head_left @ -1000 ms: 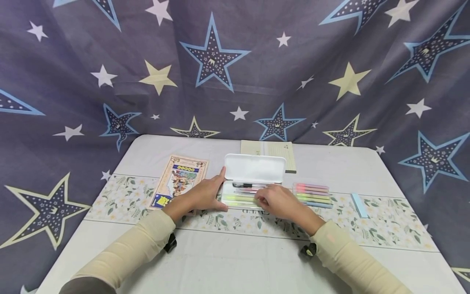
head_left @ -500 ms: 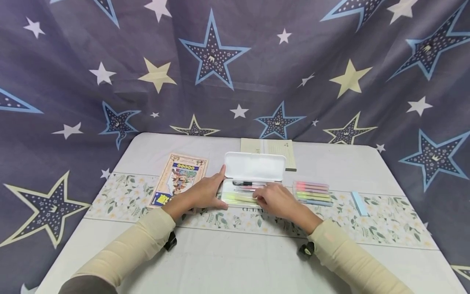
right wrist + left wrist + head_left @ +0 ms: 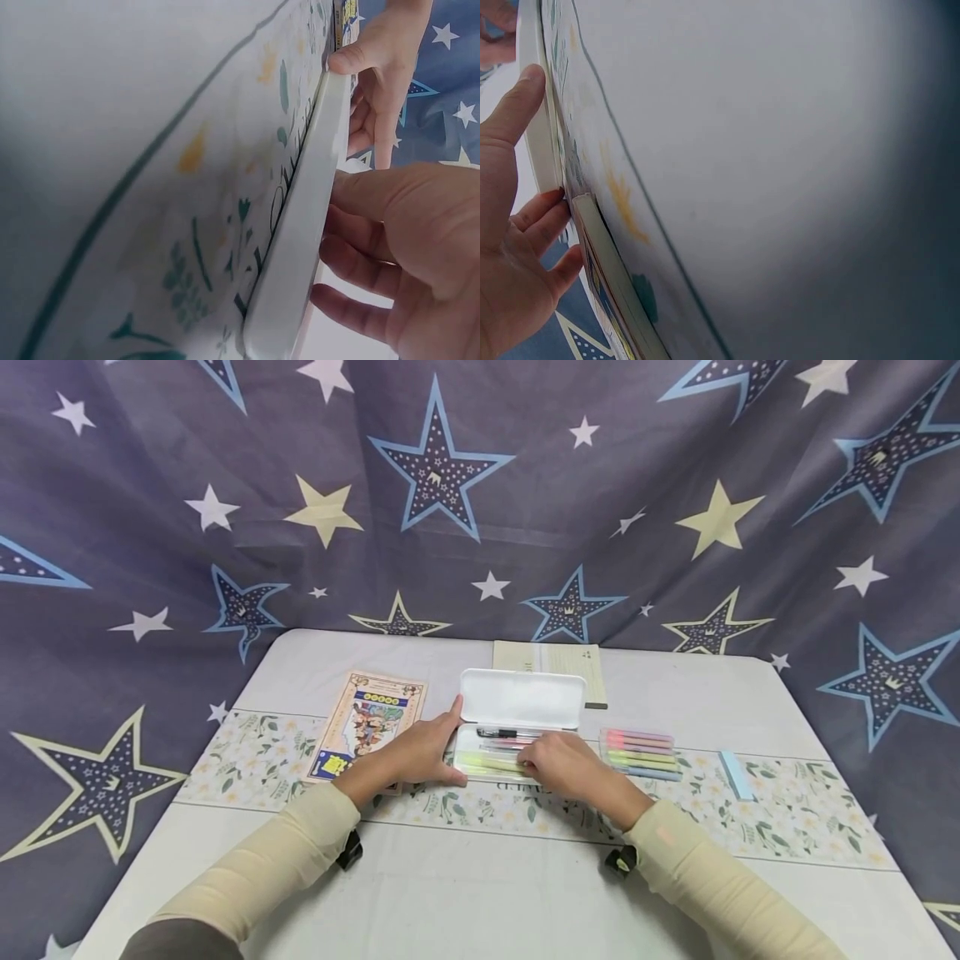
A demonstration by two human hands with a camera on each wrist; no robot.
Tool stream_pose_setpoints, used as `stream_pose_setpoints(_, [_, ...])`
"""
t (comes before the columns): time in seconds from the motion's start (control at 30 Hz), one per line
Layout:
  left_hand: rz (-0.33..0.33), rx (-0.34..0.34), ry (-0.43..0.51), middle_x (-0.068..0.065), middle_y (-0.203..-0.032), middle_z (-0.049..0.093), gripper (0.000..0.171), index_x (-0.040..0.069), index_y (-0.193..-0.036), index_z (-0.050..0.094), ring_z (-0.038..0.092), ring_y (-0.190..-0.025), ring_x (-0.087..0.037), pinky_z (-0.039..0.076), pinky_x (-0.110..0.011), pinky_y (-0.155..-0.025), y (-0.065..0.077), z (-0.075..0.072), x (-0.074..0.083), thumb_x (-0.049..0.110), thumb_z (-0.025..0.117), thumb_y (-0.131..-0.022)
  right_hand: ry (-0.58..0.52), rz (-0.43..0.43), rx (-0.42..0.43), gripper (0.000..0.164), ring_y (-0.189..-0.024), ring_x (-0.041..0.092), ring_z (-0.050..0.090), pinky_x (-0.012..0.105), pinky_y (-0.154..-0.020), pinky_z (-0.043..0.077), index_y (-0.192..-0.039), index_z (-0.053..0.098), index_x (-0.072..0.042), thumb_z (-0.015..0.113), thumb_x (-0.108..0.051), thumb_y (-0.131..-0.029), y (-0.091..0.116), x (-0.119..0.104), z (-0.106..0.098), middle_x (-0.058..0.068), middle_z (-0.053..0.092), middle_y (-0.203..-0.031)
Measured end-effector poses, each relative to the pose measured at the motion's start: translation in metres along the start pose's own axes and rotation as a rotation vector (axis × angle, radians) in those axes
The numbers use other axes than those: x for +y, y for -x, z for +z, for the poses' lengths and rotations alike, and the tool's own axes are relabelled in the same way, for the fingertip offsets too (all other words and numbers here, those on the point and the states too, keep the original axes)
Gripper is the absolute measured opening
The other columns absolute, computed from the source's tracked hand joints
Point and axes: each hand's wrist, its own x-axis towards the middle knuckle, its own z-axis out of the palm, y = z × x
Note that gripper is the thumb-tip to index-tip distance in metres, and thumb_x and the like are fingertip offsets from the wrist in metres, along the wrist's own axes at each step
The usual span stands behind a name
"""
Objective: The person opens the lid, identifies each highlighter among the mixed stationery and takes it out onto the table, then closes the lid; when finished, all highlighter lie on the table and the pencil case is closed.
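Note:
A white pencil case [image 3: 522,702] lies with its lid raised at mid-table. A black-capped pen [image 3: 498,733] lies along its back, with several yellow pens [image 3: 491,763] toward the front. My left hand [image 3: 423,750] spans the case's left end; its thumb [image 3: 526,94] touches the front wall, the other fingers spread behind. My right hand [image 3: 566,766] reaches over the front wall into the right half, fingers bent at the ends of the yellow pens. In the right wrist view the wall hides the fingertips [image 3: 334,292] in part, so I cannot tell whether they pinch a pen.
A picture booklet [image 3: 375,718] lies left of the case, right beside my left forearm. A lined notepad [image 3: 588,672] sits behind the lid. Right of the case is a clear pack of coloured pens [image 3: 639,754], then a light blue strip [image 3: 736,776]. A star-patterned curtain [image 3: 480,552] hangs behind.
My right hand shifts slightly at the front right of the case, and the yellow pens inside lie a little differently. The left hand stays at the left end.

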Motion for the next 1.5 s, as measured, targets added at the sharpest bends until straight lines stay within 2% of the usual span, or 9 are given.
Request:
stream_pose_setpoints(0.2, [-0.001,0.0,-0.015,-0.007,-0.156,0.047,0.142,0.01,-0.163,-0.013,0.06,-0.126,-0.026,0.046,-0.045,-0.108,-0.001,0.0,0.001,0.06,0.085,-0.074,0.023,-0.011,-0.002,0.028,-0.065,0.011,0.058,0.028,-0.062,0.048,-0.068,0.062,-0.02,0.073,-0.015,-0.094,0.001,0.002,0.002,-0.005,0.066,-0.071])
stream_pose_setpoints(0.4, [-0.004,-0.006,-0.012,-0.008,-0.158,0.045,0.142,0.011,-0.163,-0.014,0.058,-0.13,-0.027,0.044,-0.045,-0.11,-0.001,-0.001,0.001,0.06,0.085,-0.074,-0.024,0.001,0.002,0.021,-0.068,0.01,0.056,0.026,-0.061,0.046,-0.073,0.067,-0.019,0.074,-0.01,-0.09,0.003,0.002,0.002,-0.005,0.063,-0.075])
stream_pose_setpoints(0.63, [-0.006,-0.009,-0.013,-0.009,-0.16,0.042,0.141,0.012,-0.163,-0.014,0.056,-0.134,-0.029,0.043,-0.046,-0.111,-0.001,0.0,0.0,0.061,0.084,-0.075,-0.08,0.051,-0.018,0.012,-0.076,0.011,0.064,0.028,-0.07,0.053,-0.09,0.079,-0.018,0.074,-0.007,-0.088,0.003,0.002,0.003,-0.004,0.072,-0.085])
stream_pose_setpoints(0.87, [-0.012,-0.005,-0.033,-0.009,-0.162,0.04,0.14,0.011,-0.163,-0.013,0.06,-0.127,-0.028,0.046,-0.045,-0.107,-0.001,0.001,0.0,0.061,0.084,-0.076,-0.065,0.031,0.025,0.013,-0.081,0.015,0.068,0.03,-0.07,0.056,-0.094,0.08,-0.018,0.075,-0.008,-0.087,0.008,0.007,0.002,-0.001,0.073,-0.089])
stream_pose_setpoints(1.0, [-0.015,-0.001,-0.053,-0.007,-0.16,0.043,0.14,0.01,-0.164,-0.012,0.063,-0.118,-0.025,0.049,-0.043,-0.102,-0.002,0.001,0.002,0.061,0.083,-0.075,-0.048,0.04,0.051,0.015,-0.084,0.016,0.068,0.029,-0.068,0.054,-0.096,0.08,-0.018,0.075,-0.008,-0.087,0.015,0.013,0.0,-0.002,0.074,-0.093])
stream_pose_setpoints(1.17, [-0.017,0.001,-0.076,-0.006,-0.158,0.046,0.141,0.008,-0.164,-0.011,0.064,-0.112,-0.022,0.05,-0.042,-0.098,-0.002,0.0,0.004,0.063,0.082,-0.074,-0.05,0.058,0.074,0.014,-0.08,0.014,0.064,0.027,-0.065,0.049,-0.096,0.079,-0.02,0.076,-0.009,-0.088,0.025,0.02,-0.004,-0.004,0.073,-0.091])
stream_pose_setpoints(1.33, [-0.031,0.007,-0.081,-0.008,-0.16,0.044,0.141,0.008,-0.164,-0.01,0.064,-0.112,-0.024,0.051,-0.042,-0.098,-0.002,0.0,0.006,0.062,0.083,-0.073,-0.035,0.092,0.093,0.012,-0.077,0.012,0.061,0.025,-0.063,0.047,-0.098,0.079,-0.021,0.077,-0.013,-0.088,0.036,0.03,-0.007,-0.004,0.071,-0.088])
stream_pose_setpoints(1.5, [-0.043,0.013,-0.092,-0.009,-0.161,0.042,0.14,0.007,-0.164,-0.009,0.064,-0.116,-0.028,0.051,-0.043,-0.1,-0.003,0.002,0.006,0.063,0.082,-0.073,-0.05,0.117,0.108,0.014,-0.077,0.013,0.062,0.028,-0.065,0.048,-0.099,0.08,-0.018,0.076,-0.01,-0.088,0.047,0.04,-0.011,-0.002,0.072,-0.089])
